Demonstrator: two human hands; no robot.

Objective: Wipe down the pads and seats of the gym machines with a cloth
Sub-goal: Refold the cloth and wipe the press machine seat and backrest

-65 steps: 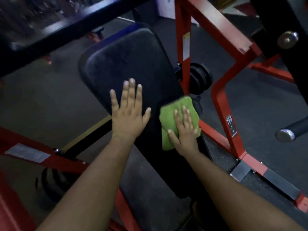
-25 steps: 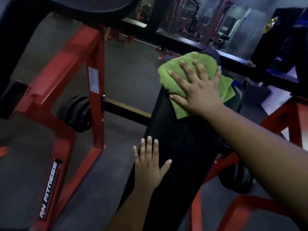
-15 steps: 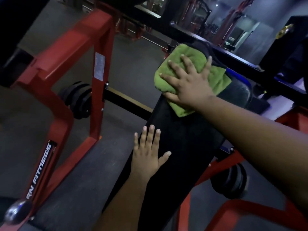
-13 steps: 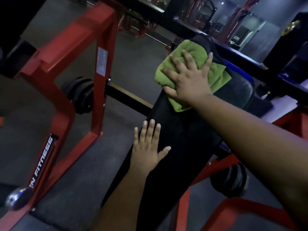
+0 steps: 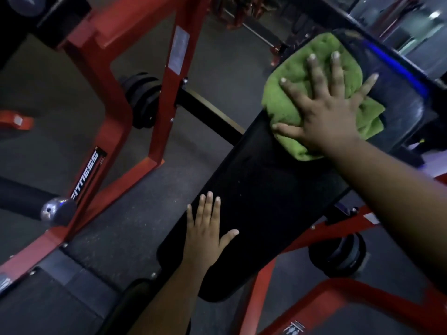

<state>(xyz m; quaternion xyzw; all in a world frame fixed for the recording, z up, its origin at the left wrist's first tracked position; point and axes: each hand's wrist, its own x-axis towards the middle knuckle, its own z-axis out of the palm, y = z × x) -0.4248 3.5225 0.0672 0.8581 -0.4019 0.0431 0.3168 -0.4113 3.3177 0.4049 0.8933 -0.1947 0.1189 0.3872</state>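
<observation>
A long black padded bench [image 5: 261, 194] runs from the lower middle up to the upper right. A folded green cloth [image 5: 297, 93] lies on its far end. My right hand [image 5: 324, 112] presses flat on the cloth with fingers spread and straight. My left hand [image 5: 205, 235] rests flat on the near left edge of the pad, fingers straight, holding nothing.
A red steel frame [image 5: 167, 97] stands left of the bench, with black weight plates [image 5: 142, 97] on a crossbar and a chrome-capped bar end [image 5: 56, 210] at lower left. More red frame [image 5: 321, 296] and plates [image 5: 341, 255] sit at lower right. A dark bar crosses the top right.
My right hand has slid the green cloth along the pad's far end, with its fingers spread wider. The left hand stays flat on the near edge. The view has tilted.
</observation>
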